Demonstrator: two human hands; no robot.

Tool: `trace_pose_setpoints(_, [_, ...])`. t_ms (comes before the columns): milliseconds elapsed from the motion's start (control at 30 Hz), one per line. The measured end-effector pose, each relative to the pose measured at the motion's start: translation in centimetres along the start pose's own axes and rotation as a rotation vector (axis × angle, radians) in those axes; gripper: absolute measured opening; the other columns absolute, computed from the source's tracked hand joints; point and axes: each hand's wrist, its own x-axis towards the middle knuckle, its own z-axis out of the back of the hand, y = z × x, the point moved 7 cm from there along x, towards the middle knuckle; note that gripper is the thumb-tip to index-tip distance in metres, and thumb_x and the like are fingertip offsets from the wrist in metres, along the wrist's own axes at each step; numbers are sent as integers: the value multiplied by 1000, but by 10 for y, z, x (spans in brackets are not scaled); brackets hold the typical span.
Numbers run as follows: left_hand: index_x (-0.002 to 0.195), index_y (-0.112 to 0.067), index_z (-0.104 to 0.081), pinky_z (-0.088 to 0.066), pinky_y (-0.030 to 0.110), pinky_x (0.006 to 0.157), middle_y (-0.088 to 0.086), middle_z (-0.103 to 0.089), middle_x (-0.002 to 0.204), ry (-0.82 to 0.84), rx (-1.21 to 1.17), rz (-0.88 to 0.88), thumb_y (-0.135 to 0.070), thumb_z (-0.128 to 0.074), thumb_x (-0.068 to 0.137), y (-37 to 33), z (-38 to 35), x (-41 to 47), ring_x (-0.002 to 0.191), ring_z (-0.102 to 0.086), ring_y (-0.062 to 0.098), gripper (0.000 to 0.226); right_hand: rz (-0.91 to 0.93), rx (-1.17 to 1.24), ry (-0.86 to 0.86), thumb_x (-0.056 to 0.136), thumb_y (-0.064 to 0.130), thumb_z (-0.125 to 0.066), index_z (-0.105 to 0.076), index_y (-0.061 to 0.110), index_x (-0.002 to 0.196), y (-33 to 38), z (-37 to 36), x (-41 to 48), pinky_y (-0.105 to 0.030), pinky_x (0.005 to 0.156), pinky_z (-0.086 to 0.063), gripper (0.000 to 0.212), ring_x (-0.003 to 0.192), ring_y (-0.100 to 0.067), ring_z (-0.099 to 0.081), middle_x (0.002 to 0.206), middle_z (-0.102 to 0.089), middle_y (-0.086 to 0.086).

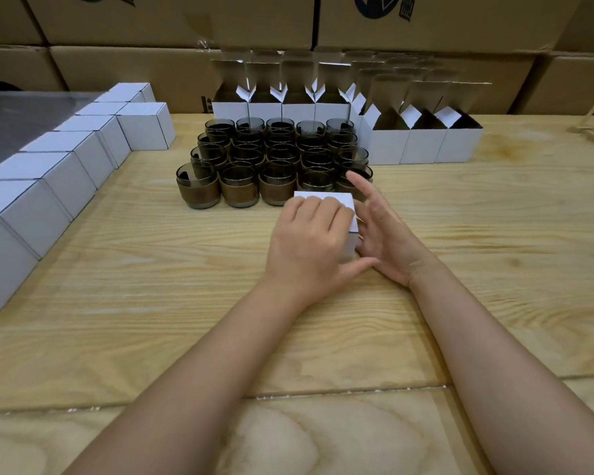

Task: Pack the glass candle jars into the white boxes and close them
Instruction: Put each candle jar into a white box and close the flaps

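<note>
Half covers white box (336, 200) with left grip (309, 234) curled over it, right grip (384, 231) wide alongside; risks knocking far jars (240, 186) if shoved.

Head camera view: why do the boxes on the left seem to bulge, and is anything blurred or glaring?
Head view: the wide-angle lens bows and stretches the row of closed white boxes; the tall flaps of the open white boxes at the back look smeared; the glossy grey sheet at left catches pale glare; lighting is soft, with a faint shadow beneath the left hand on the small white box.
</note>
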Motion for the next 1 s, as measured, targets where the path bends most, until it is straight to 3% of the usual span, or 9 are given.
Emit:
trace_pose_setpoints(100, [82, -8, -64, -46, 35, 67, 8, -59, 78, 38, 78, 21, -41, -76, 61, -3, 5, 3, 72, -57, 28, 41, -45, 85, -62, 53, 70, -78, -38, 31, 141, -2, 4, 2, -29, 97, -48, 105, 118, -18, -59, 133, -56, -6])
trace_pose_setpoints(167, [78, -8, -59, -43, 35, 63, 8, -56, 75, 17, 96, -9, -33, -72, 59, -2, 13, -3, 69, -54, 28, 34, -59, 159, -99, 48, 67, -82, -42, 27, 139, -3, 8, 3, -33, 100, -46, 107, 115, -20, -60, 134, -54, -10])
trace_pose_setpoints(233, [76, -8, -56, -38, 36, 62, 10, -53, 73, -19, 113, -59, -34, -67, 61, 5, 24, -17, 67, -51, 28, 32, -75, 213, -129, 53, 64, -81, -45, 26, 137, -6, 12, 4, -38, 105, -42, 99, 118, -25, -58, 134, -54, -12])
trace_pose_setpoints(333, [76, -5, -57, -32, 39, 63, 13, -53, 73, -43, 151, -77, -37, -60, 66, 36, 43, -44, 68, -48, 29, 33, -77, 218, -126, 79, 51, -58, -47, 19, 137, -8, 16, 4, -42, 107, -41, 66, 123, -32, -54, 135, -54, -15])
trace_pose_setpoints(400, [79, -3, -59, -33, 40, 64, 15, -55, 75, -29, 194, -46, -37, -57, 68, 66, 52, -61, 69, -50, 30, 36, -70, 195, -113, 84, 45, -50, -48, 15, 135, -9, 17, 5, -41, 105, -43, 59, 123, -33, -55, 134, -55, -17])
trace_pose_setpoints(533, [94, -5, -52, -34, 42, 71, 18, -61, 92, -23, 227, 65, -37, -55, 72, 132, 60, -87, 83, -47, 32, 39, -62, 183, -118, 88, 41, -46, -48, 10, 135, -8, 16, 4, -42, 104, -43, 57, 121, -34, -56, 132, -56, -19])
trace_pose_setpoints(767, [117, -6, -58, -31, 47, 87, 20, -54, 114, 16, 304, 339, -37, -54, 79, 215, 39, -95, 103, -44, 36, 48, -73, 179, -138, 86, 38, -47, -51, 9, 132, -10, 18, 7, -42, 102, -47, 54, 120, -35, -57, 128, -59, -20])
trace_pose_setpoints(900, [120, 2, -58, -42, 54, 81, 25, -58, 114, 112, 326, 392, -19, -76, 77, 249, 17, -73, 101, -55, 46, 51, -66, 177, -131, 84, 38, -49, -50, 8, 133, -11, 20, 8, -41, 101, -47, 57, 120, -36, -57, 128, -58, -22])
trace_pose_setpoints(1000, [122, 6, -54, -44, 55, 81, 28, -57, 117, 214, 305, 428, -17, -75, 79, 272, -1, -58, 106, -55, 46, 53, -62, 186, -126, 81, 40, -54, -48, 7, 135, -11, 20, 10, -43, 100, -47, 64, 120, -37, -56, 129, -58, -23])
